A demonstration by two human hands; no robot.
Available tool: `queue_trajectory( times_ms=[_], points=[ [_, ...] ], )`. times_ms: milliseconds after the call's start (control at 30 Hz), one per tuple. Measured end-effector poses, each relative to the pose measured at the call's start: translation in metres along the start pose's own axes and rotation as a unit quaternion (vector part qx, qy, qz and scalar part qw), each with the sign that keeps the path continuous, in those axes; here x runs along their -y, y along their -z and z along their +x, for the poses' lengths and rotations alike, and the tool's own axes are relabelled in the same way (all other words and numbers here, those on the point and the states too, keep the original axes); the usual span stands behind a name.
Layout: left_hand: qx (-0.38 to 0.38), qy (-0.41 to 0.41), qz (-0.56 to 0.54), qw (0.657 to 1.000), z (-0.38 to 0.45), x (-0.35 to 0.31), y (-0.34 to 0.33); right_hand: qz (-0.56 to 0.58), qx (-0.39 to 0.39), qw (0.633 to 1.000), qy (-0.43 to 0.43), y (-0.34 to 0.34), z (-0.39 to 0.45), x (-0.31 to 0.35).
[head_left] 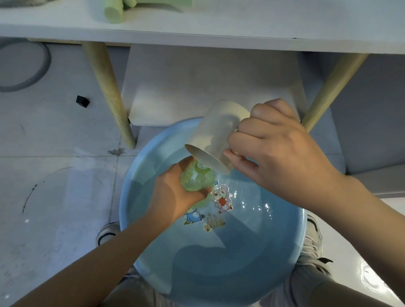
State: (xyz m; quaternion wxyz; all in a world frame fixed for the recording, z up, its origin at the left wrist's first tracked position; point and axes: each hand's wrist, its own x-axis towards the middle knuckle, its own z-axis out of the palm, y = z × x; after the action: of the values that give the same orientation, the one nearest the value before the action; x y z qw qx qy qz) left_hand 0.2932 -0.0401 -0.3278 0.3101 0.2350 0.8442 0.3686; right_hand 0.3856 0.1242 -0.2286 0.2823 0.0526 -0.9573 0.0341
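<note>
A blue basin holding water stands on the floor between my feet, with cartoon pictures on its bottom. My right hand grips the handle of a cream mug, which is tipped mouth-down over the basin. Water runs from the mug onto a wet green object, soft and translucent, which my left hand holds cupped from below, just above the water surface.
A white table with wooden legs stands behind the basin, and green foam pieces lie on it. A grey hose loop and a small black block lie on the tiled floor at the left.
</note>
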Motion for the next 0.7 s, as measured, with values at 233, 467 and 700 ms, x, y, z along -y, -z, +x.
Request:
queue_trajectory(
  times_ms=[233,467,700],
  points=[
    [0.0,0.007,-0.02,1.0,0.001,0.004,-0.002,0.007,-0.011,1.0,-0.02,0.0,0.0,0.0],
    [-0.02,-0.029,-0.053,0.998,0.002,0.01,-0.004,0.104,0.006,0.974,-0.202,-0.002,-0.008,-0.007],
    [-0.045,-0.036,-0.092,0.994,0.001,0.014,0.0,0.143,0.012,0.891,-0.43,-0.014,-0.03,-0.022]
  ],
)
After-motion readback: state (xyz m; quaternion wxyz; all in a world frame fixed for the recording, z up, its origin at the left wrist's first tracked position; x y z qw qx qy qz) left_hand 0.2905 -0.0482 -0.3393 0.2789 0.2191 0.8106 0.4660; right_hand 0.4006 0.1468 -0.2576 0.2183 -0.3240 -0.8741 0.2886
